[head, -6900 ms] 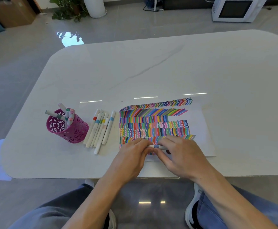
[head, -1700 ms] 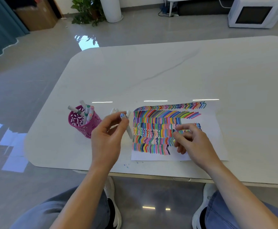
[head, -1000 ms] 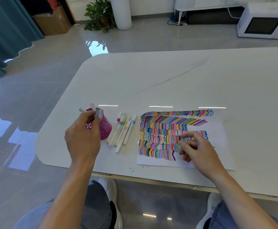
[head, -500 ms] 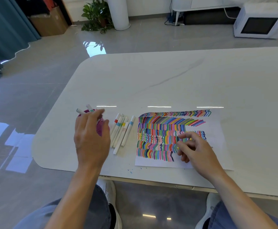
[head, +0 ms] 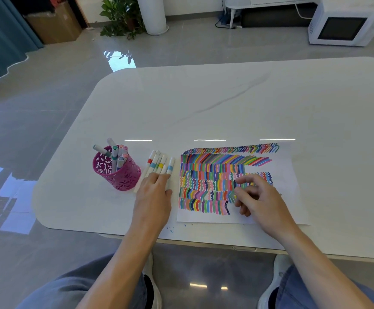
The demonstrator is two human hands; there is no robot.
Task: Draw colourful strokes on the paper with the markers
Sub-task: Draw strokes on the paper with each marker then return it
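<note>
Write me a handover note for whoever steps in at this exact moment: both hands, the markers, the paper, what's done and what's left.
Left hand: open, straight fingers lying on the row of markers on the table, just right of the pink holder.
Right hand: loosely curled, resting on the paper, with nothing visible in it.
The standing markers sit in the holder.
Done: rows of coloured strokes cover the left and middle of the sheet.
Left: the right side and bottom margin are bare. The likely next step is to pick a marker, uncap it and fill those areas.
</note>
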